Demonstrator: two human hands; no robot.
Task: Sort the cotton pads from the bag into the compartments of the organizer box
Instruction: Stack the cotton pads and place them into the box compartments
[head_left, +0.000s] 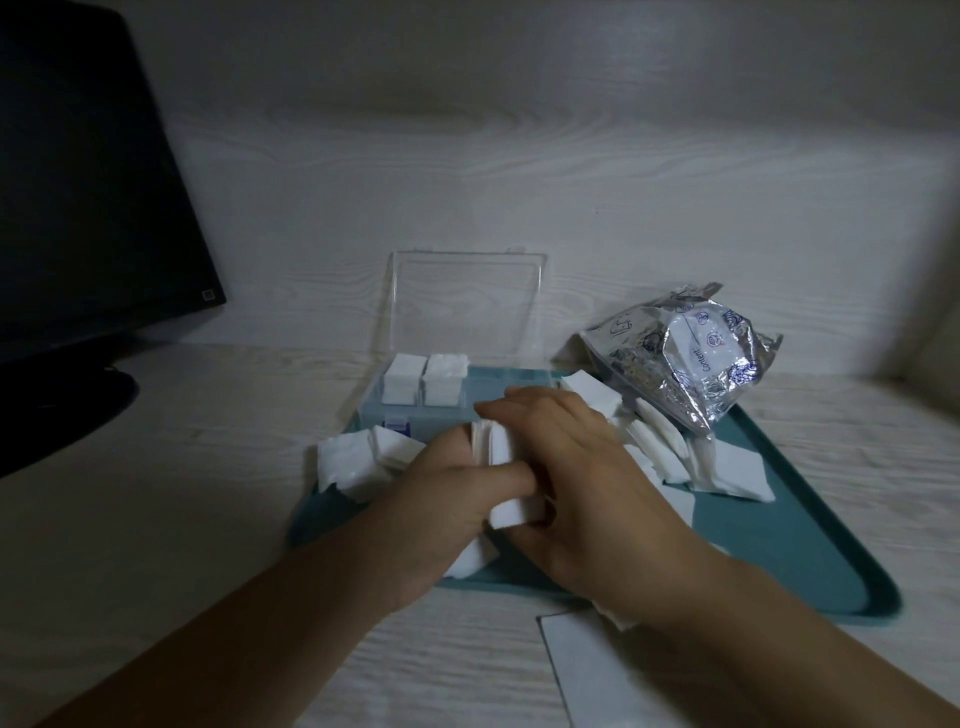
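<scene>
Two hands: both met over the middle of the teal tray (779, 545), gripping one stack of cotton pads (501, 447) between them.
Left hand (457, 499): fingers curled round the stack from the left, thumb laid across its near face.
Right hand (576, 467): fingers curled over the top and right side of the same stack, fingertips reaching toward the organizer box (415, 410).
Held stack: stood on edge, just in front of the box and not in any compartment.
Organizer box: sat at the far left of the tray with its clear lid (467, 306) standing open against the wall.
Filled compartments: two at the back left each held a white pile of pads (423, 382), side by side.
Loose pads, left (353, 462): lay on the tray beside the left hand, touching the front of the box.
Loose pads, right (727, 467): lay spread on the tray past the right hand, running up to the bag.
Bag (685, 353): crinkled silver foil, resting on the far right of the tray, well apart from both hands.
Tabletop (182, 519): pale wood grain, carrying the tray, a dark monitor (88, 208) at the left and a white sheet (597, 675) near the right forearm.
</scene>
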